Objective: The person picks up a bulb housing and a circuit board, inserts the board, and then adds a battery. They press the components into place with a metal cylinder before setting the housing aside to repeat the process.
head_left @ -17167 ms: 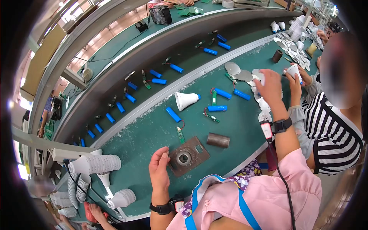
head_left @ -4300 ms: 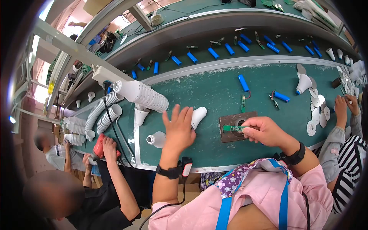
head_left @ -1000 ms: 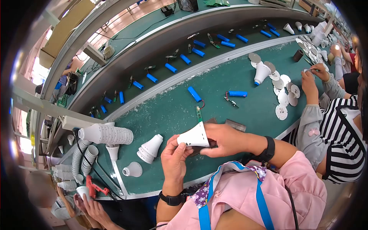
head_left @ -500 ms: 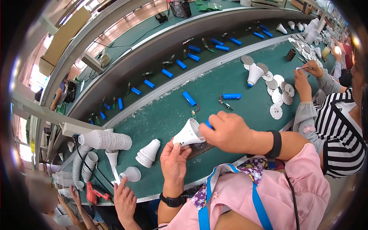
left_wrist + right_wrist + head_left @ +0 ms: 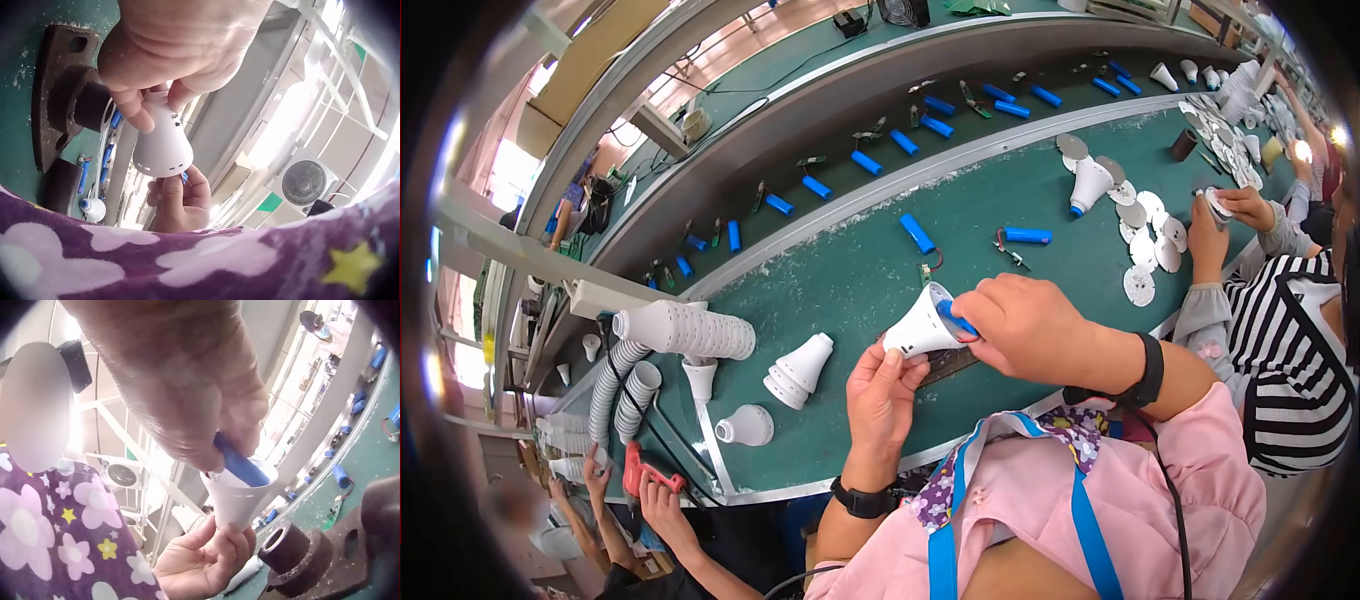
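Observation:
My left hand (image 5: 878, 400) grips a white cone-shaped lamp housing (image 5: 913, 332) by its narrow end, its wide mouth turned toward my right hand. Between the thumb and fingers of my right hand (image 5: 1032, 325) is a blue cylindrical battery (image 5: 240, 464), tilted, its lower end inside the mouth. A bit of red wire (image 5: 967, 339) shows beside it. In the left wrist view, the housing (image 5: 162, 140) has small slots near its rim and dark holes higher up. Below the hands, a brown metal fixture (image 5: 312, 562) with a round collar lies on the bench.
Blue batteries with green boards (image 5: 918, 234) lie on the bench and along the conveyor (image 5: 865, 162). Stacked white housings (image 5: 685, 330) and loose ones (image 5: 745, 426) are at left. White discs (image 5: 1140, 285) lie at right. Other people work on both sides; a red glue gun (image 5: 640, 468) is at left.
Earlier my right hand held a green board over the fixture, while my left reached toward white housings. Then both hands held the housing; since then the battery's end has entered its mouth.

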{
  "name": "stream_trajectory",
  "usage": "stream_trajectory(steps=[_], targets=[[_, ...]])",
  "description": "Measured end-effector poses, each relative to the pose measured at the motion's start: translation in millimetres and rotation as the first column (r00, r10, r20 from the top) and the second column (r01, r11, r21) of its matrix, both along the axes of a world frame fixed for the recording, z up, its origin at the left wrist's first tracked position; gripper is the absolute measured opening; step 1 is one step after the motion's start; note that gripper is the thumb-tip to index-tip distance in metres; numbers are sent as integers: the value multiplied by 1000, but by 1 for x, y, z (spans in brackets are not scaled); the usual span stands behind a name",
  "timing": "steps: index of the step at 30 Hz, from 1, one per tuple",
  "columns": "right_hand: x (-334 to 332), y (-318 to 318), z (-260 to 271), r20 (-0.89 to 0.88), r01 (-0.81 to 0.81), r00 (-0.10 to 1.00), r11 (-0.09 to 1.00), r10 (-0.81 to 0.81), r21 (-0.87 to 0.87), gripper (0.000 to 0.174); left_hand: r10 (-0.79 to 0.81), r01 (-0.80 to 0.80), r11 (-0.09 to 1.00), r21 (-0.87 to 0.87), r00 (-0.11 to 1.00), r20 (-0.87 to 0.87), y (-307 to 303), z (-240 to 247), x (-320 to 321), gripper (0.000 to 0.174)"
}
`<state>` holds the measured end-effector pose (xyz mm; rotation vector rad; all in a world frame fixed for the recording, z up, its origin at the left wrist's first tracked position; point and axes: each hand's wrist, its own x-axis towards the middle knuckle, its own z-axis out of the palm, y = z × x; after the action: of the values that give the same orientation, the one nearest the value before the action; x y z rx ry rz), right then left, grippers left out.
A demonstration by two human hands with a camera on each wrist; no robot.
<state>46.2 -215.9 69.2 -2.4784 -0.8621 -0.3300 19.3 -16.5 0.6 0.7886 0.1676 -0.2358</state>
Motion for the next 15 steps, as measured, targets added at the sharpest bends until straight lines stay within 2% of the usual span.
stream_trajectory(steps=[3, 5, 6, 8, 9, 11, 15], targets=[[-1, 3, 1, 18, -58, 998, 998, 58, 36, 33, -16, 16, 1000, 2, 1000, 12, 1, -1, -1, 20], [1, 2, 1, 41, -208, 978, 971, 204, 115, 28, -33, 33, 999, -14, 999, 21, 2, 1, -3, 21], [5, 3, -2, 41, -210, 978, 971, 207, 115, 28, -53, 54, 998, -31, 998, 31, 3, 2, -3, 21], [13, 6, -10, 54, -218, 976, 935, 212, 280, 28, -79, 82, 993, -84, 996, 34, 3, 1, -3, 21], [14, 7, -9, 55, -219, 976, 935, 212, 280, 28, -107, 112, 984, -136, 993, 40, 3, 0, -2, 21], [17, 13, -6, 185, -178, 974, 944, 129, 277, 27, -105, 105, 980, -168, 994, 7, 3, -1, 0, 21], [21, 18, -1, 156, -165, 979, 956, 130, 242, 24, -75, 66, 972, -226, 997, -29, 3, -2, 3, 19]])
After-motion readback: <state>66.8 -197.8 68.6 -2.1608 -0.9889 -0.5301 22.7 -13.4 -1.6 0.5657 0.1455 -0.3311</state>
